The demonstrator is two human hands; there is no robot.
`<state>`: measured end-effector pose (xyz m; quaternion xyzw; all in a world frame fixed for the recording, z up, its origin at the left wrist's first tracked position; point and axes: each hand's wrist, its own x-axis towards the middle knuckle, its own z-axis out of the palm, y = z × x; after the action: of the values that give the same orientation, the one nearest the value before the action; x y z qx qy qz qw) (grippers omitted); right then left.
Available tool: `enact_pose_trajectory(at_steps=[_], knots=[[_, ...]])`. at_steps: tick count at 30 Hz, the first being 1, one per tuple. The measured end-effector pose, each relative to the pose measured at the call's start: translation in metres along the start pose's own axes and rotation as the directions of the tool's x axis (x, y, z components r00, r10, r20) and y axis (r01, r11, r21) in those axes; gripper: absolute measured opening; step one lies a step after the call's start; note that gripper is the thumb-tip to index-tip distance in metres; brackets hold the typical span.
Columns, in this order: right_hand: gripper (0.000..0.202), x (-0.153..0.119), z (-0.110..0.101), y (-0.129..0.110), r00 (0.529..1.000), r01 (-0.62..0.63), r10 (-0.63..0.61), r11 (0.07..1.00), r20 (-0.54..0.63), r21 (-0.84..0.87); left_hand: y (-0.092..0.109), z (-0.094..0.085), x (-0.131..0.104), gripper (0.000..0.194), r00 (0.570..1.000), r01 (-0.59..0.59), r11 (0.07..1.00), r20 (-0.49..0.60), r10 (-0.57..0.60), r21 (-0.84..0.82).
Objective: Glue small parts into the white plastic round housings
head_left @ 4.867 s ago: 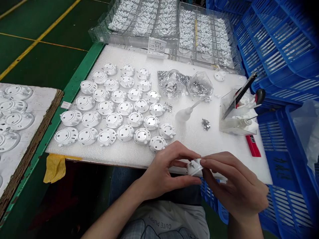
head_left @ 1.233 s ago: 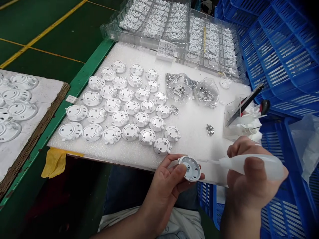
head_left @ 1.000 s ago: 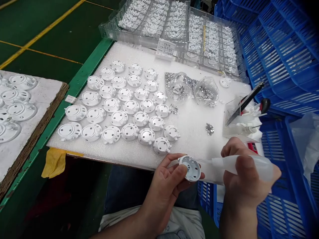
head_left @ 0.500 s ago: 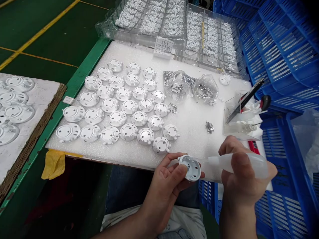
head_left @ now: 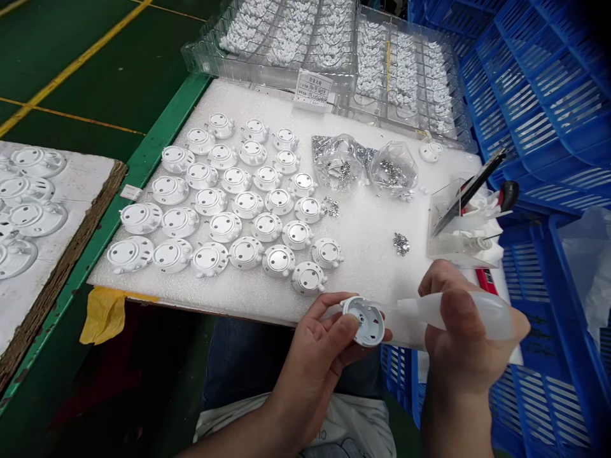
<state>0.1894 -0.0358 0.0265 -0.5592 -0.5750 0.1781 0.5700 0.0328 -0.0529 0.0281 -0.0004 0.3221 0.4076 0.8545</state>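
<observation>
Between the fingers and thumb of my left hand (head_left: 324,346) is a round white plastic housing (head_left: 370,327), its hollow inside turned up toward me. My right hand (head_left: 461,331) is wrapped round a translucent squeeze bottle (head_left: 487,315) lying on its side in the grip. The bottle's narrow nozzle points left, with its tip close to the rim of the housing; whether they touch I cannot tell. Rows of similar white housings (head_left: 248,253) lie closed side up on the foam-covered table (head_left: 367,254), left of my hands. A small pile of shiny metal parts (head_left: 401,244) lies beyond the bottle.
Two plastic bags (head_left: 394,168) of small metal parts stand mid-table. Clear trays (head_left: 286,38) of white pieces line the back, with a handwritten label (head_left: 312,89). A clear holder (head_left: 461,222) with tools stands at right, beside blue crates (head_left: 539,95). Another board (head_left: 86,184) with housings is at left.
Almost nothing differs. Both hands keep their grips, with the nozzle still beside the housing's rim.
</observation>
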Motion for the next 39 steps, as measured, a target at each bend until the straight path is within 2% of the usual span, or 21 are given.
enact_pose_trajectory(at_steps=[11, 18, 24, 27, 29, 31, 33, 36, 39], knots=[[0.051, 0.0, 0.0, 0.002, 0.999, -0.05, 0.05, 0.999, -0.011, -0.004, 0.0, 0.001, -0.002, 0.042, 1.0, 0.006, 1.0, -0.005, -0.006, 0.0], [0.053, 0.002, -0.002, 0.002, 0.999, -0.008, 0.008, 1.0, -0.034, -0.003, 0.001, 0.001, -0.001, 0.041, 1.0, 0.003, 1.0, -0.006, -0.003, -0.003], [0.052, 0.0, -0.003, 0.004, 0.996, -0.09, 0.09, 0.996, 0.003, -0.007, 0.001, 0.002, -0.001, 0.041, 1.0, 0.011, 1.0, -0.011, -0.011, -0.008], [0.06, 0.006, -0.002, 0.002, 0.99, -0.127, 0.135, 0.98, -0.039, 0.151, 0.001, 0.002, -0.001, 0.042, 1.0, 0.018, 1.0, -0.014, -0.018, -0.016], [0.064, 0.012, -0.002, 0.0, 0.974, -0.206, 0.226, 0.93, -0.03, 0.305, 0.002, 0.002, 0.0, 0.044, 0.999, 0.027, 0.999, -0.019, -0.028, -0.028], [0.061, 0.018, -0.003, 0.001, 0.946, -0.301, 0.324, 0.865, 0.013, 0.402, 0.002, 0.001, 0.0, 0.047, 0.999, 0.033, 0.999, -0.016, -0.033, -0.039], [0.05, 0.023, -0.005, 0.004, 0.924, -0.364, 0.38, 0.833, 0.047, 0.415, 0.002, 0.0, -0.001, 0.047, 0.999, 0.035, 0.998, -0.018, -0.036, -0.043], [0.036, 0.032, -0.006, 0.014, 0.923, -0.384, 0.375, 0.889, 0.083, 0.249, 0.002, -0.003, -0.002, 0.047, 0.999, 0.041, 0.998, -0.014, -0.042, -0.043], [0.029, 0.047, -0.001, 0.023, 0.925, -0.328, 0.339, 0.94, 0.172, -0.094, 0.001, -0.007, -0.001, 0.049, 0.999, 0.046, 0.998, -0.008, -0.046, -0.043]])
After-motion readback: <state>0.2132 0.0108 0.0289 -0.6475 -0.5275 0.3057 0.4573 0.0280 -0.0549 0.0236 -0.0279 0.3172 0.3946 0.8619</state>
